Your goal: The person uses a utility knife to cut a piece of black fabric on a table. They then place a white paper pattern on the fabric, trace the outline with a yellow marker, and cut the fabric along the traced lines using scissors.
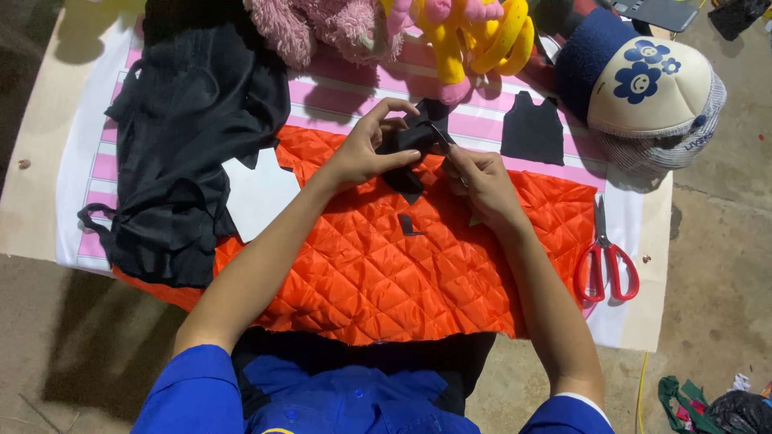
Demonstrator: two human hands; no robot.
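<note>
My left hand pinches a small piece of black fabric above an orange quilted cloth. My right hand holds a small pair of snips whose blades meet the black piece at its right edge. A tiny black offcut lies on the orange cloth just below my hands. Both hands are close together, fingers curled.
A heap of black cloth lies at the left. A cut black shape rests on the pink striped sheet. Red-handled scissors lie at the right. Pink and yellow plush toys and a cap sit at the back.
</note>
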